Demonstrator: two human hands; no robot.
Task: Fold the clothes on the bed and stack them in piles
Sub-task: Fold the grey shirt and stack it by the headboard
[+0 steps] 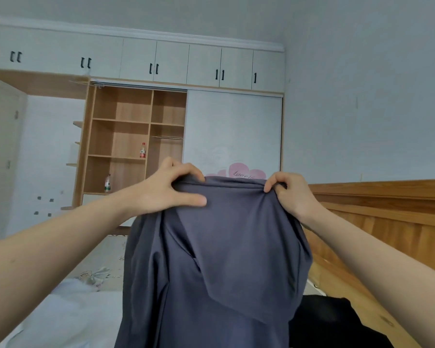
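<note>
A dark grey-purple garment (226, 259) hangs in the air in front of me, held up by its top edge. My left hand (171, 189) pinches the left corner of that edge, thumb in front and fingers curled over the top. The right corner is gripped by my right hand (290, 194), fingers curled round the bunched fabric. The cloth drops down out of the bottom of the view and hides much of the bed (103, 252) behind it.
White clothing (68, 315) lies on the bed at lower left, and a black garment (332, 320) at lower right. A wooden headboard (387, 209) runs along the right. An open wardrobe (131, 141) with two bottles stands at the far wall.
</note>
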